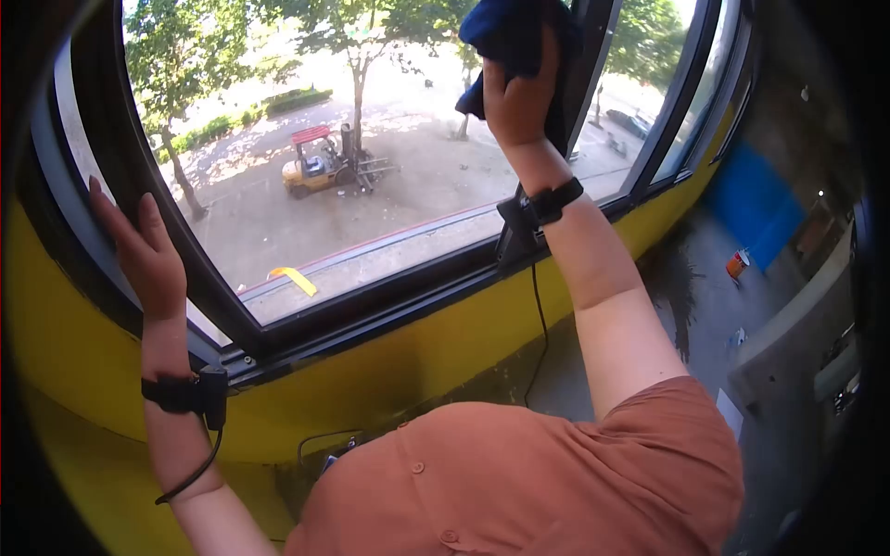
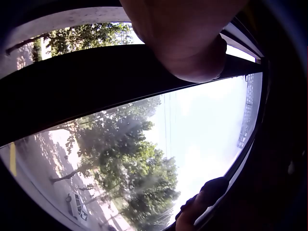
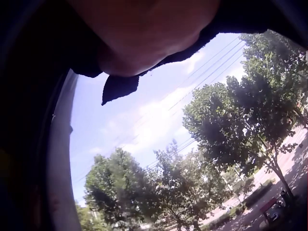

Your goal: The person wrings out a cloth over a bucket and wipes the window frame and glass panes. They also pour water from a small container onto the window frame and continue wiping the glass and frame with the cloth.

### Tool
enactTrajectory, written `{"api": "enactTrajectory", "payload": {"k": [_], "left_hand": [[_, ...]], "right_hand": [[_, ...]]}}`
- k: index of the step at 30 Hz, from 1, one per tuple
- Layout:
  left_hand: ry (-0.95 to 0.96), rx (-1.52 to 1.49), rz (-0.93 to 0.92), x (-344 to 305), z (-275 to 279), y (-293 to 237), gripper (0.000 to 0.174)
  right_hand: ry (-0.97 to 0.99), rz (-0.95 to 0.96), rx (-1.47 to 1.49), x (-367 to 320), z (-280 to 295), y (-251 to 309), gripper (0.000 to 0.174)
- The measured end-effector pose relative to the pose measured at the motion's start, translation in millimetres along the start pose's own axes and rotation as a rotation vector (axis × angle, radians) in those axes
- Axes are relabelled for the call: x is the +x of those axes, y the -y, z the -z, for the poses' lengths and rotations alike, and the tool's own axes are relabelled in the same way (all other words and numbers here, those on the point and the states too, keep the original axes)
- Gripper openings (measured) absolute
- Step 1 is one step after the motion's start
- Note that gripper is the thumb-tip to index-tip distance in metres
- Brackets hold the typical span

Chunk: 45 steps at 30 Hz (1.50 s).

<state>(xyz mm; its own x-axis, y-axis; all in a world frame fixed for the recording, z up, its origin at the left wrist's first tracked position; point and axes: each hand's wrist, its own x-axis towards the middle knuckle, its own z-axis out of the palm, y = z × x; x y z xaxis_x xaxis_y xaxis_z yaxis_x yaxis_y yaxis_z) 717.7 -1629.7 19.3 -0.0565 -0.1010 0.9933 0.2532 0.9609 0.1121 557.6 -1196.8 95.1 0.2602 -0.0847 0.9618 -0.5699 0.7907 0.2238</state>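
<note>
High at the window, my right hand holds a bunched dark blue cloth beside the upright frame bar. In the right wrist view, a loose corner of this cloth hangs below the hand against the sky. My left hand rests at the dark left window frame, fingers straight and pointing up, holding nothing. The left wrist view has the left hand over the dark frame bar, with the right hand and cloth far off at lower right.
A yellow wall runs under the black sill. A black cable hangs from the right wrist strap. Outside are trees and a yellow forklift. An orange can stands on the floor at right, near a blue panel.
</note>
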Motion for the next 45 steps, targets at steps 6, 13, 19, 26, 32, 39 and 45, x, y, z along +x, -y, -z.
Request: {"api": "enactTrajectory", "payload": {"k": [6,13,19,26,32,39,45], "left_hand": [[-0.007,-0.053,0.192,-3.0,-2.7,11.3,0.072],[0.052,-0.155,0.386,-8.6,0.8,10.0,0.057],[0.079,-0.296,0.401,-7.4,5.9,-6.7,0.06],[0.062,-0.285,0.375,-13.5,1.8,0.2,0.056],[0.038,-0.177,0.322,-11.1,3.9,-4.5,0.05],[0.057,-0.199,-0.091,-3.4,4.8,3.5,0.042],[0.16,-1.207,0.969,-26.3,0.5,44.0,0.038]], "right_hand": [[0.23,-0.128,-0.01,-132.9,48.9,50.7,0.055],[0.501,-0.413,-0.03,-251.4,97.5,110.9,0.06],[0.413,-0.508,0.101,-201.2,76.9,117.1,0.056],[0.066,-0.239,0.173,-63.0,-0.1,125.6,0.069],[0.076,-0.249,0.208,-3.9,-40.8,184.6,0.079],[0.06,0.116,0.568,-23.1,-52.2,289.3,0.047],[0.178,0.066,0.709,-75.4,-39.8,289.5,0.04]]}}
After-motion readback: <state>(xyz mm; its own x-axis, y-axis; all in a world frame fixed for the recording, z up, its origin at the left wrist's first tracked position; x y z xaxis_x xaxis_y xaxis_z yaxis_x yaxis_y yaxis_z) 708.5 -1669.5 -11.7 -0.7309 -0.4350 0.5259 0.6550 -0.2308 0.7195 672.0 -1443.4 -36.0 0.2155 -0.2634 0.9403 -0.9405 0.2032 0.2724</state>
